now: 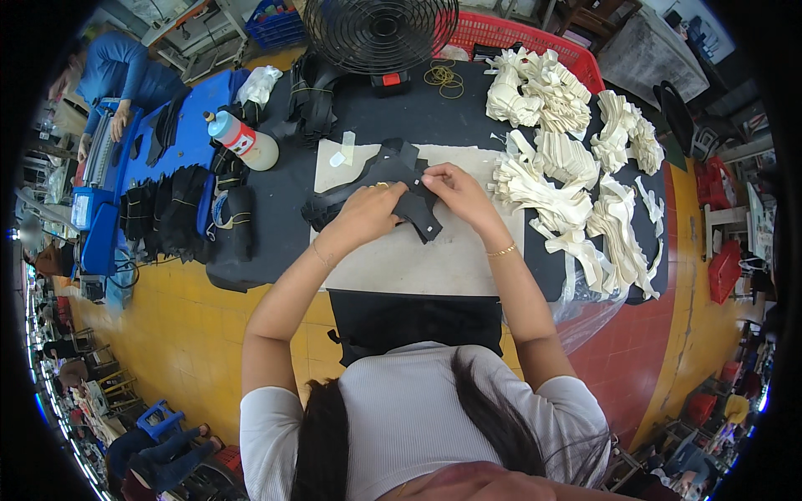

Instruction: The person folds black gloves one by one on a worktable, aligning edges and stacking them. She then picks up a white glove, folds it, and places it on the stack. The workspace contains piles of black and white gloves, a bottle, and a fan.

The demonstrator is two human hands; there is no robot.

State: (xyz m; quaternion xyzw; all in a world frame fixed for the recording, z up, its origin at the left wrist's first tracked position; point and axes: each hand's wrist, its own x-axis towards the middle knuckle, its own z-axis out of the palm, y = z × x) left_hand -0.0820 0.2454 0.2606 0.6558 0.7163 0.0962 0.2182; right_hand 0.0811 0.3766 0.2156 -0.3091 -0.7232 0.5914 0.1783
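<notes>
A stack of black cut pieces (399, 159), thin and curved, lies on a pale board (393, 263) in front of me. Several small white spots show on them. My left hand (368, 213) is over the near left side of the stack, fingers bent and closed at a black piece; the fingertips are partly hidden. My right hand (459, 196) pinches the right edge of a black piece between thumb and fingers. To the left of my left hand, more black strips (322, 204) fan out over the board's edge. Small pale scraps (337, 159) lie beyond it.
Bundles of cream pieces (551, 188) cover the table's right side. A black fan (384, 33) stands at the back. On the left are a bottle with a red label (242, 140) and tied black bundles (171, 204). A co-worker's hand (121, 117) rests at a blue machine (92, 204).
</notes>
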